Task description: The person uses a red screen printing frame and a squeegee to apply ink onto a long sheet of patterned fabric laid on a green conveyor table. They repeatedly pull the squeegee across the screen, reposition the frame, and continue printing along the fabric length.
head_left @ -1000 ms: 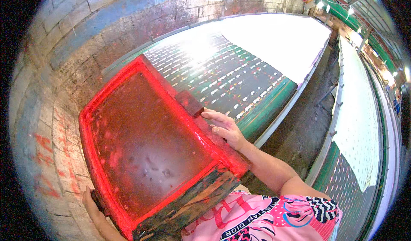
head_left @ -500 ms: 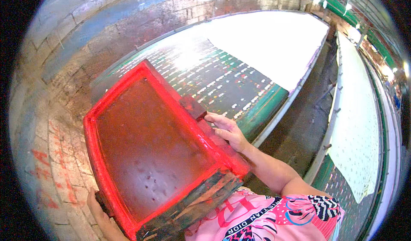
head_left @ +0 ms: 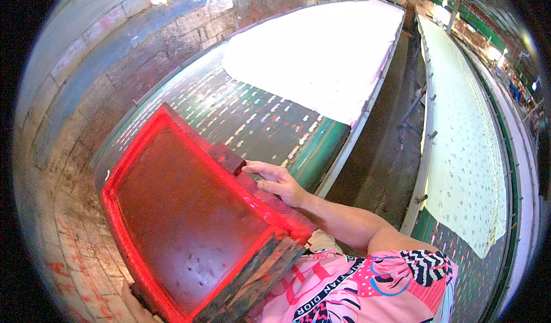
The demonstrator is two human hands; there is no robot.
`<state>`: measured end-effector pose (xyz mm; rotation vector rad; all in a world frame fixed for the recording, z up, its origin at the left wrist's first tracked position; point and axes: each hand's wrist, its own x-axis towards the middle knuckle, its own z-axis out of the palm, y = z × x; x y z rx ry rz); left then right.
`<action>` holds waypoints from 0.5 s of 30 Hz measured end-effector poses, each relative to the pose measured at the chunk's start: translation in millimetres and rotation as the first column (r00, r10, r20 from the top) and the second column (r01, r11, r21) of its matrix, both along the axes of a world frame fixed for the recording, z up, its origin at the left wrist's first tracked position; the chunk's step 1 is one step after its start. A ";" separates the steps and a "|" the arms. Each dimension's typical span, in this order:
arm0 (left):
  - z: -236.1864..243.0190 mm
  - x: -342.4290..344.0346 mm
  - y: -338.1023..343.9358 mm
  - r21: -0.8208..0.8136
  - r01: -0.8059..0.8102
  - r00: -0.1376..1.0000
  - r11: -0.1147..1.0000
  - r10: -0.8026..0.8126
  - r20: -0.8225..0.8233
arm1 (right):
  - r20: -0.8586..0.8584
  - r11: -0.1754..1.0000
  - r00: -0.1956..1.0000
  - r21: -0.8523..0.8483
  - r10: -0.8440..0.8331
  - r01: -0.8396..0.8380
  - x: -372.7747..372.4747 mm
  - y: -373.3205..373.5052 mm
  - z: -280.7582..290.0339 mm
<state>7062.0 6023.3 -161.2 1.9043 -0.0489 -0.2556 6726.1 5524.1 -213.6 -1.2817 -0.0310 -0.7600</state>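
Between my two hands is a large printing screen [head_left: 183, 202], a wooden frame with red-coated edges and a dark brownish-red mesh. It tilts in front of my body. On its right side my right hand [head_left: 278, 182] grips the frame, fingers bent over the edge beside a small dark red block [head_left: 228, 157]. At the lower left, my left hand [head_left: 135, 304] holds the opposite side next to a dark block; most of its fingers are hidden by the frame. The near end of the frame shows bare, stained wood [head_left: 249, 280].
A long dark green printing table [head_left: 252, 113] with paint marks stretches ahead, partly covered by white fabric [head_left: 321, 47]. To the right, beyond a dark aisle [head_left: 379, 156], another table carries pale patterned fabric [head_left: 465, 151]. A block wall [head_left: 115, 93] runs along the left.
The view has turned to the right, so tables and wall sit lower and further left. The screen stays in both hands, slightly lower and left in the picture.
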 end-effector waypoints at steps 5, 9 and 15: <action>9.6 -38.3 -94.7 0.049 -0.041 0.998 0.998 0.038 0.048 | 0.031 1.000 0.999 -0.009 0.027 -0.027 -28.4 -101.8 -3.9; 10.8 -52.3 -162.3 0.100 -0.024 0.996 0.995 0.015 0.091 | -0.070 1.000 0.997 -0.010 -0.010 0.009 -67.8 -183.2 -5.8; -8.1 -54.0 -225.0 0.040 0.016 0.999 0.999 -0.018 0.044 | -0.064 0.996 0.996 0.064 -0.055 0.059 -104.4 -252.6 -9.6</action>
